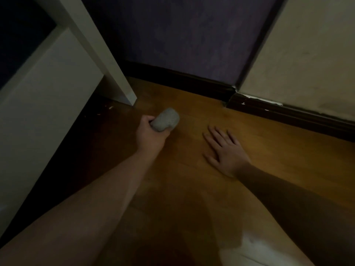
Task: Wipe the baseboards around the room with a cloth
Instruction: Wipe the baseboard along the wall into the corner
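Nearest the camera, two bare forearms reach forward over a wooden floor (192, 189), which shows a pale glare patch at the lower right. On the right, the right hand (225, 150) lies flat on the boards, palm down, its fingers straight and spread apart, holding nothing. To its left and slightly further out, the left hand (150, 134) is curled tightly round a bunched grey cloth (166, 120); the wad sticks out beyond the knuckles, and whether it touches the boards cannot be told. Just past the cloth stands the foot of a white furniture leg (123, 87), part of a pale unit that fills the left side. Beyond that, a dark baseboard (182, 81) runs along the foot of a purple wall (182, 35), well apart from the cloth. It meets a second stretch of baseboard, with chipped white flecks, under a cream wall (307, 54) at the right
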Demonstrator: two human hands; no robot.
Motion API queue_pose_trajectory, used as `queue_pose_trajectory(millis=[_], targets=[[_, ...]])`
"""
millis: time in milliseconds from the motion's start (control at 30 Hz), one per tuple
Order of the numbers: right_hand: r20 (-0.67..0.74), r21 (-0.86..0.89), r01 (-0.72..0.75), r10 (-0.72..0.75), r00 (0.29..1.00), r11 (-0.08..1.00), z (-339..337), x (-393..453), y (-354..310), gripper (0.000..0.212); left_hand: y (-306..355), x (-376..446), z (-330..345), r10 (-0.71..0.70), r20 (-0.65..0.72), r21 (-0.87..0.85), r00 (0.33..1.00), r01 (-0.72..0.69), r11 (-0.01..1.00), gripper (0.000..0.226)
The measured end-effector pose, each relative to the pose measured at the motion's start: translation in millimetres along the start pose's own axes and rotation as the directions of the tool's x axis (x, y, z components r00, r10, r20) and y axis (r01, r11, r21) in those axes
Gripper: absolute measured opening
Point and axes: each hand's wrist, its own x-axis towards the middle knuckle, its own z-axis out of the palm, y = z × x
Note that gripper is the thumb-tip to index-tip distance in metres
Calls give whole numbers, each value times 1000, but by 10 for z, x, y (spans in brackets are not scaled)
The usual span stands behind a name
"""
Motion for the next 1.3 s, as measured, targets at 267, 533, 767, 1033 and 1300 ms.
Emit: queue_pose_trajectory(millis=[267,533,767,1033,1300], targets=[[18,-7,85,-85,996,996,-44,295,176,69,-35,432,334,43,7,109,999,-43,993,78],[9,25,90,-91,996,996,-37,276,196,66,-9,780,413,54,-149,44,987,-48,998,55],[-1,46,97,-97,995,994,-56,285,203,65,21,1221,315,69,-251,109,966,-43,993,45],[-13,53,105,-104,994,993,-56,279,199,67,213,1431,561,-74,-308,15,948,83,996,40],[-58,47,122,-119,991,991,-20,294,195,67,422,1079,1077,-141,-301,-104,943,115,988,37]])
